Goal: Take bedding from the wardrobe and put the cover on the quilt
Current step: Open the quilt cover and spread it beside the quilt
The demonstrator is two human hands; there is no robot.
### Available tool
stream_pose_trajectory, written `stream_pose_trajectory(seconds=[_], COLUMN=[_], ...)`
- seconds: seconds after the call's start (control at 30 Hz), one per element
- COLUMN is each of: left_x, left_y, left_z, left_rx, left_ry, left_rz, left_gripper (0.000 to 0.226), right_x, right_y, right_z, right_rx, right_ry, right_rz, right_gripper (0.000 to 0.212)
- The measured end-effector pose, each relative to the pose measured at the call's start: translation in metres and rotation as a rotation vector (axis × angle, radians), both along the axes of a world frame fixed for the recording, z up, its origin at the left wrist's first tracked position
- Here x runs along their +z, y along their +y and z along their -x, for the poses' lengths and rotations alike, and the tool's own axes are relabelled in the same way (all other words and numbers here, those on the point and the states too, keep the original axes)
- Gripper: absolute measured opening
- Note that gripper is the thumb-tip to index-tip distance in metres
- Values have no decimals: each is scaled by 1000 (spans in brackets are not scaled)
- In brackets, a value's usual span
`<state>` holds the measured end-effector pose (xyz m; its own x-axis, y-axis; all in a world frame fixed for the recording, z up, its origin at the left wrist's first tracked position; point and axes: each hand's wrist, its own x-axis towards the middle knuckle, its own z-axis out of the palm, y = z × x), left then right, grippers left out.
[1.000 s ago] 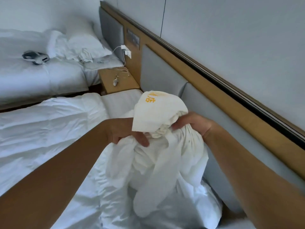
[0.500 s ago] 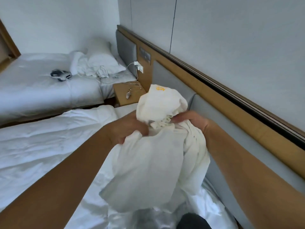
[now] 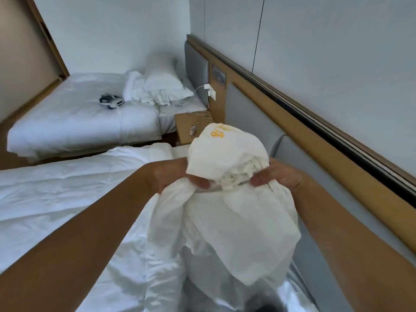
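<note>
Both hands grip a bunched white cover (image 3: pixel 236 221) at centre frame. The left hand (image 3: pixel 171 176) has its fingers curled round a gathered fold, and the right hand (image 3: pixel 279 176) pinches the pleated edge opposite it, the two hands near each other. The cloth is soft, matte and finely creased. Above the grip it swells into a rounded bulge, and below it hangs in loose, baggy folds. Its long axis runs top to bottom of the frame, with the bulge pointing up. Orange printed characters (image 3: pixel 217 132) sit on the bulge's top but are too distorted to read. The cover hangs above a puffy, wrinkled white quilt (image 3: pixel 67 199) spread across the left of the frame. At right runs a grey padded headboard (image 3: pixel 252 109) with wood trim. Upper centre holds a wooden nightstand (image 3: pixel 186 124) and a white plugged-in charger (image 3: pixel 210 92). A second bed (image 3: pixel 78 118) at upper left carries a pillow (image 3: pixel 164 84) and a headset (image 3: pixel 111 101).
</note>
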<state>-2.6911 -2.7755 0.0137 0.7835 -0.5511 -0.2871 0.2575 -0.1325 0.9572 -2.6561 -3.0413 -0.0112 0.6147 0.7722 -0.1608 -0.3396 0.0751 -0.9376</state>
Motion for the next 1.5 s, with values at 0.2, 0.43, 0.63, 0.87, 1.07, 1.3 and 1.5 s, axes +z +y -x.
stream_pose_trajectory(seconds=[0.2, 0.43, 0.63, 0.87, 1.07, 1.3, 1.5], left_x=[-14, -20, -9, -31, -25, -12, -15], left_y=[-21, -24, -3, -14, 4, -3, 0], left_z=[7, 12, 14, 25, 18, 5, -4], left_rx=[-176, -114, -50, 179, 331, 267, 278], left_ry=[175, 224, 278, 203, 162, 61, 169], left_rz=[99, 377, 175, 235, 172, -75, -20], left_gripper=[50, 57, 66, 40, 30, 19, 57], right_x=[-1, -4, -3, -1, 2, -14, -22], right_y=[11, 12, 16, 27, 17, 20, 22], right_z=[-44, -62, -55, -56, -43, -6, 5], right_rx=[-23, -48, 97, 4, 93, 290, 272], right_ry=[-67, -54, 4, -31, 9, 122, 130], right_rz=[-64, 9, 14, -39, 168, 172, -28], right_gripper=[39, 29, 39, 40, 35, 61, 51])
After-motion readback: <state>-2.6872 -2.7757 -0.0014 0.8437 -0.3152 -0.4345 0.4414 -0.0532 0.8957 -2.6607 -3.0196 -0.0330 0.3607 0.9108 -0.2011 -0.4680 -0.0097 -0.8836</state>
